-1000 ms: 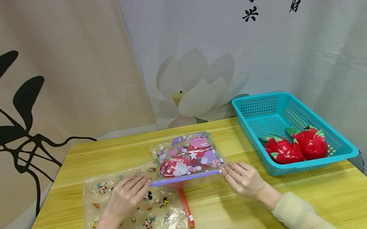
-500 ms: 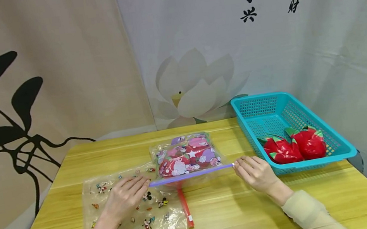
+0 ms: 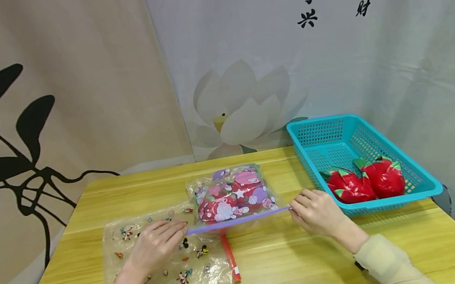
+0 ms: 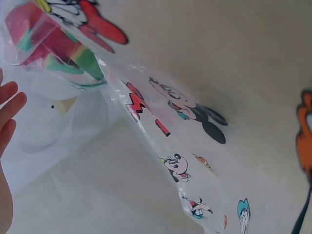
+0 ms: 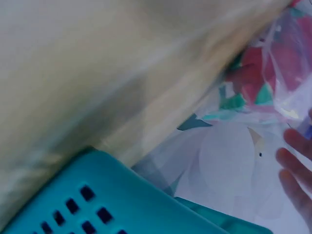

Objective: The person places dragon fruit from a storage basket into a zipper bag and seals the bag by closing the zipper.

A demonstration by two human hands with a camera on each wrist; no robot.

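A clear zip bag [image 3: 240, 198] with purple and pink shell prints lies in the middle of the table, plump with red and green contents. Its purple zip strip [image 3: 238, 220] faces the person. At the strip's left end my left hand [image 3: 157, 246] pinches the edge. My right hand [image 3: 318, 216] pinches the strip's right end, the fingertips covering the corner. The bag's red and green filling shows through the plastic in both wrist views. Under the left forearm lies a flat, larger clear bag [image 3: 175, 266] with cartoon figures and a red zip strip [image 3: 230, 258].
A turquoise mesh basket [image 3: 397, 200] stands at the right of the wooden table [image 3: 285, 270], close to my right hand. Two red toy dragon fruits [image 3: 349, 186] with green tips lie in it. A printed cloth [image 3: 114, 80] hangs behind the table.
My right hand has moved right along the purple strip to its right end, and more of the strip shows. The left hand stays at the left end.
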